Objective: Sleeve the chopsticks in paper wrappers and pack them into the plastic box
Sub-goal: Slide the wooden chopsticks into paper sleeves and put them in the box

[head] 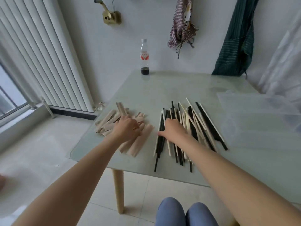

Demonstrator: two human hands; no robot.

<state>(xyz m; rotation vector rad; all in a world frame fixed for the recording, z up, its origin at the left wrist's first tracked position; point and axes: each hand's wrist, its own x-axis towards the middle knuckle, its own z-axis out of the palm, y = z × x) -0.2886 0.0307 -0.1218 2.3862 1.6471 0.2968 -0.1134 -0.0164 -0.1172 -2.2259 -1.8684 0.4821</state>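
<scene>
The left hand [126, 128] rests on the paper wrappers [114, 123], fingers curled into the pile. The right hand [175, 131] lies on the chopsticks [200, 126], thumb extended; its other fingers are hidden. A clear plastic box [263, 115] sits at right. A bottle [144, 57] stands at the far edge of the table [162, 88].

Bare forearms, no sleeves; blue-grey trousers [184, 212] over both knees.

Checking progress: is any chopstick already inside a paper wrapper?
No: the chopsticks lie bare in their own pile, apart from the wrappers.
</scene>
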